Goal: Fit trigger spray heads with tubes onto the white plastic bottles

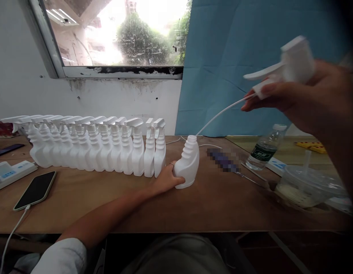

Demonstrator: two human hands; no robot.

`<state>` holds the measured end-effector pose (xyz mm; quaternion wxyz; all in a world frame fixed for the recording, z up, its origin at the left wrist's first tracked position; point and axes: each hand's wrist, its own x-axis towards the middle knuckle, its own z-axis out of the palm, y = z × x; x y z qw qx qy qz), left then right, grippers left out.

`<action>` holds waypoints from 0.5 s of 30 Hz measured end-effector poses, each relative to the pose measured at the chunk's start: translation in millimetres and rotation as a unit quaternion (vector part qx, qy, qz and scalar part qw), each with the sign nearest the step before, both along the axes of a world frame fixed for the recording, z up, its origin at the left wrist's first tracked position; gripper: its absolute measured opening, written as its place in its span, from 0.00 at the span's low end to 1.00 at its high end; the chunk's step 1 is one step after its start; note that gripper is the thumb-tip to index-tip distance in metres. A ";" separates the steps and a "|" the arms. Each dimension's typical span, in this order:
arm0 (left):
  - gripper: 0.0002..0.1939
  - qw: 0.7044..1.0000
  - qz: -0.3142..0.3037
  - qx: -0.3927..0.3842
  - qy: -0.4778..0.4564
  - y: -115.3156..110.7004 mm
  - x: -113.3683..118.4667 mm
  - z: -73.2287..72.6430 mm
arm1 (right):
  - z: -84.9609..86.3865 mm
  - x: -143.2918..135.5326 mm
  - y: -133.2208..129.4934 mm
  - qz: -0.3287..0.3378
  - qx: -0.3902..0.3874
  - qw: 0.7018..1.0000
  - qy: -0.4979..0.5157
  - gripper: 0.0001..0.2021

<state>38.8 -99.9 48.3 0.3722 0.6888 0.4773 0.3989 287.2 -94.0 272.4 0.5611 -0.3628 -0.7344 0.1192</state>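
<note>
An uncapped white bottle stands on the brown table, and my left hand grips its lower left side. Up at the right, my right hand holds a white spray head by its collar. From the collar a thin white tube curves down to the left, its lower end at the bottle's mouth; whether the tip is inside is hard to tell. Left of the bottle runs a row of several white spray bottles with their heads on.
On the left lie a phone with a cable and a power strip. To the right are a blurred-out dark object, a water bottle and a clear plastic container. The table's front edge is near my lap.
</note>
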 end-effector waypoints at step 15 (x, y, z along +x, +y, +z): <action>0.23 0.992 -0.120 -0.006 -0.050 -0.7 -3.5 -7.7 | -50.1 -55.8 27.9 0.118 -0.146 0.950 -0.250 0.14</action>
